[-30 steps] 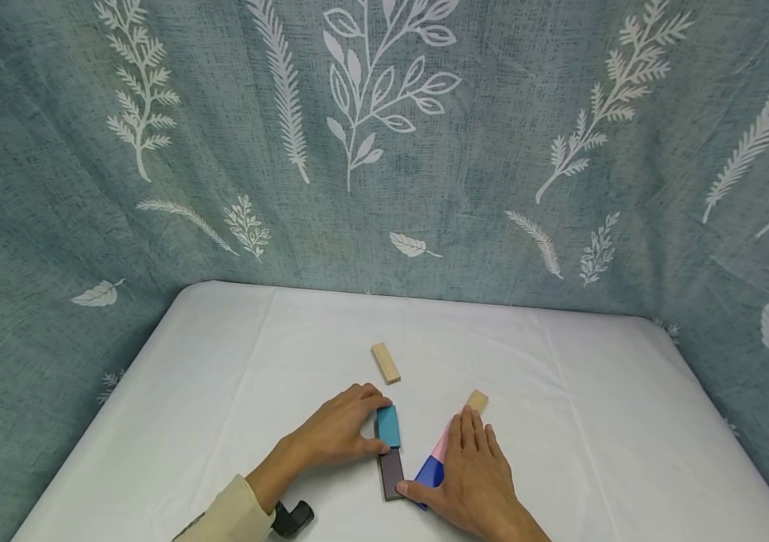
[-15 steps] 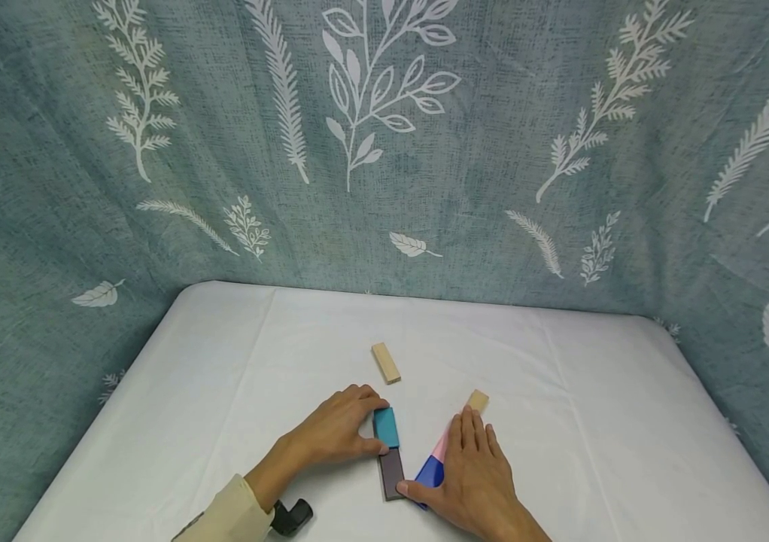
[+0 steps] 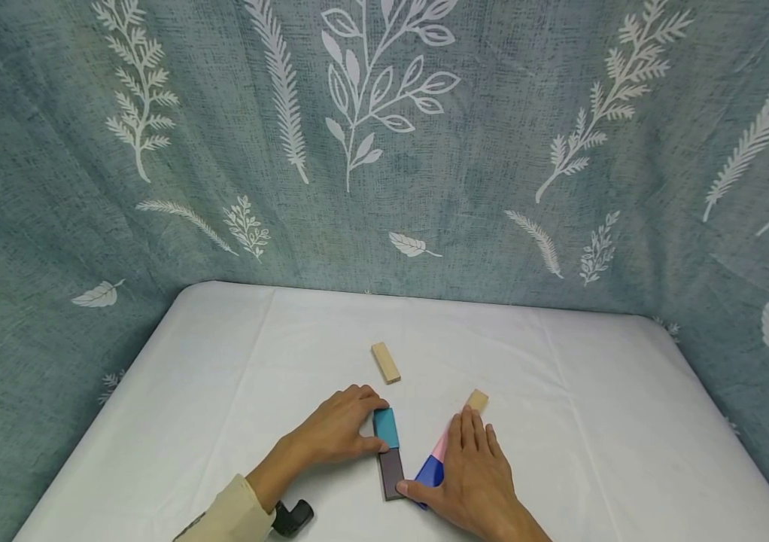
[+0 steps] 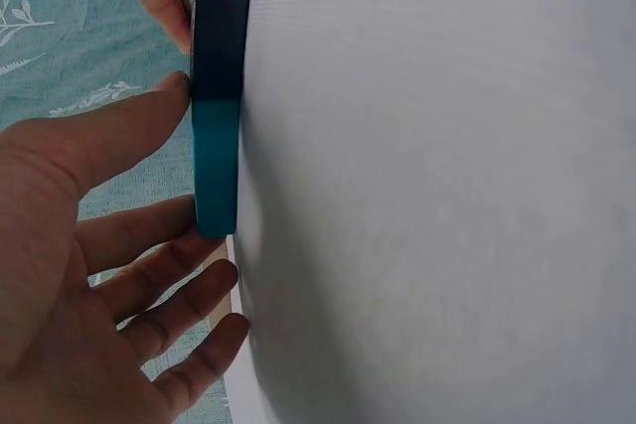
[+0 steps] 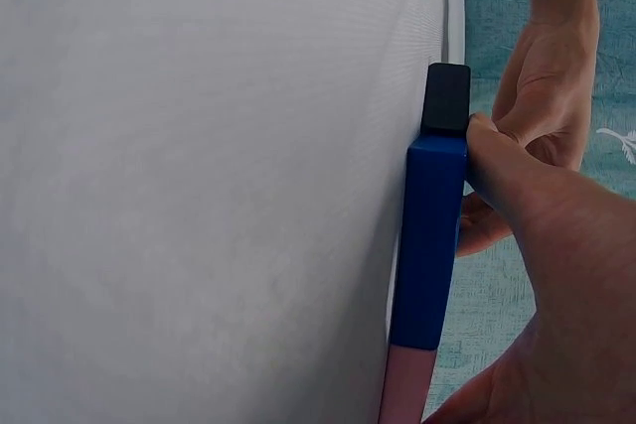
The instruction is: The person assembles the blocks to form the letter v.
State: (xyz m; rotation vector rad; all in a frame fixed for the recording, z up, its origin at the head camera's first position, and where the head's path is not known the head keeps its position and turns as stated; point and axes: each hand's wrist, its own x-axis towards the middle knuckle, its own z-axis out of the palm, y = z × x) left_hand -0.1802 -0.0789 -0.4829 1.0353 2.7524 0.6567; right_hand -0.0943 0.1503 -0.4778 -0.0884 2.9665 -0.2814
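My left hand [image 3: 337, 427] pinches a teal block [image 3: 387, 429], thumb at its near end and fingertips at its far end. A dark grey-brown block [image 3: 391, 476] lies end to end with the teal one, the two forming a nearly straight row. My right hand [image 3: 469, 476] lies flat with straight fingers along a slanted row: a blue block [image 3: 430, 473], a pink block [image 3: 440, 448] and a plain wooden block [image 3: 478, 400]. The palm partly covers that row. In the right wrist view, the right thumb touches near where the blue block [image 5: 429, 245] meets the dark block [image 5: 447, 98].
Another plain wooden block [image 3: 385, 363] lies alone beyond the left hand. White cloth [image 3: 208, 421] covers the table, with a patterned green-blue curtain [image 3: 479, 188] behind and at the sides. A black device [image 3: 292, 518] sits by the left wrist.
The teal block, with the left hand's fingers, has shifted slightly left and come more into line with the dark block. My right hand has stayed put.
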